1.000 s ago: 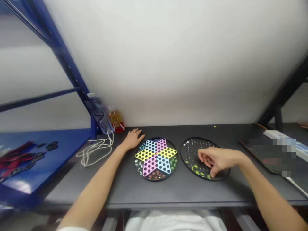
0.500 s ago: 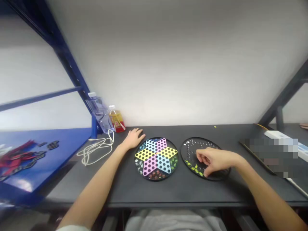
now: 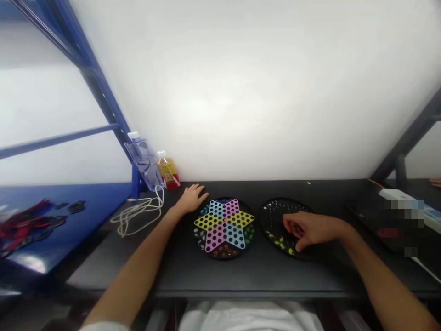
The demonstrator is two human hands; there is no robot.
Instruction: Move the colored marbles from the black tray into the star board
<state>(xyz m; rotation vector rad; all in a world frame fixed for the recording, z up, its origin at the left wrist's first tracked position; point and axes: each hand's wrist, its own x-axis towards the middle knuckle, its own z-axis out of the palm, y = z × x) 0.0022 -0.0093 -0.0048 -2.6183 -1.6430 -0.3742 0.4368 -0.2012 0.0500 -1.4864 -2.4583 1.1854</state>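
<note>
While the left hand (image 3: 190,198) is laid on the counter (image 3: 193,278), fingers spread, beside the star board (image 3: 215,233), the right hand (image 3: 303,230) is held over the round black board (image 3: 274,225) just to the right. Its fingers are curled toward the thumb; whether anything is gripped cannot be told. Small pieces are apparently being handled there, with yellow-green pieces (image 3: 281,241) strewn along the near-left rim; a fine fingertip pinch seems called for. The board's right part is hidden by that hand. No obstruction is posed by the white cable (image 3: 132,216) or power strip (image 3: 396,195), both set well apart.
</note>
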